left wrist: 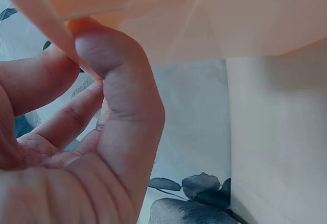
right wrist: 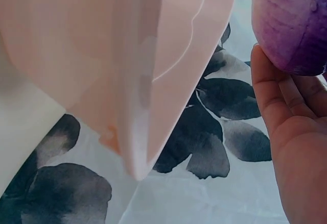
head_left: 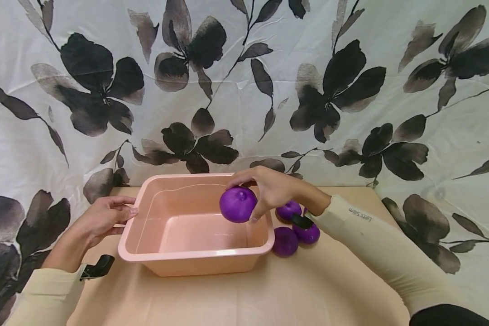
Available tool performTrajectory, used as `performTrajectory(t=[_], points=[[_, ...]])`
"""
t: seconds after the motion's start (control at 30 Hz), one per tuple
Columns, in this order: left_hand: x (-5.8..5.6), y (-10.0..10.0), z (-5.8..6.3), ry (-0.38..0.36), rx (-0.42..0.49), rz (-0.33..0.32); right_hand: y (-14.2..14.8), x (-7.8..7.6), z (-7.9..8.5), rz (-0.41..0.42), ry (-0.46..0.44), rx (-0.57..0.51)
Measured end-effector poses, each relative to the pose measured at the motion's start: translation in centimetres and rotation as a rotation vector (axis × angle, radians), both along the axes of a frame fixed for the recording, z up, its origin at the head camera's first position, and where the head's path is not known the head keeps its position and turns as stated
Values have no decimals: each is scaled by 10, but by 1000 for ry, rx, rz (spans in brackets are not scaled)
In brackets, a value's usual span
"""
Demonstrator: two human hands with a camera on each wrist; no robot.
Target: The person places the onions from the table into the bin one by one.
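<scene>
A rounded purple onion with a small nub is in my right hand, whose fingers and thumb grip it over the right part of a pink plastic tub. The right wrist view shows the onion above the fingers, outer skin streaked purple. At the tub's left side, my left hand pinches the rim between thumb and fingers. Close up in the left wrist view, the thumb presses on the tub's edge. The visible tub floor is bare.
Several more purple onions lie close together on the table just right of the tub, partly behind my right wrist. A beige cover lies over the table. Behind it hangs a white cloth with dark flowers.
</scene>
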State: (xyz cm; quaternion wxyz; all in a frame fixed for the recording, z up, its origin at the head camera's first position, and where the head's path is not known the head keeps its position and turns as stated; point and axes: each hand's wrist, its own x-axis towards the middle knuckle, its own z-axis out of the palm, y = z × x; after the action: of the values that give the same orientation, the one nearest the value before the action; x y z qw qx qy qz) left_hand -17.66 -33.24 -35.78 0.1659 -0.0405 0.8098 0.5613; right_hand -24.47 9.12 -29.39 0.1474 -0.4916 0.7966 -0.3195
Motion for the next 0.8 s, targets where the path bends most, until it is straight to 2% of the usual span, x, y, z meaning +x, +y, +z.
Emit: performTrajectory(t=[0.23,0.43,0.8], points=[[0,-3,-2,-3,39,-2,-20,-7,0,43,32,-2],[3,-5,-1,-8,42,10,-40,-13,-1,90,21,-17],[1,0,0,-4,14,21,-70,-15,0,66,33,39]])
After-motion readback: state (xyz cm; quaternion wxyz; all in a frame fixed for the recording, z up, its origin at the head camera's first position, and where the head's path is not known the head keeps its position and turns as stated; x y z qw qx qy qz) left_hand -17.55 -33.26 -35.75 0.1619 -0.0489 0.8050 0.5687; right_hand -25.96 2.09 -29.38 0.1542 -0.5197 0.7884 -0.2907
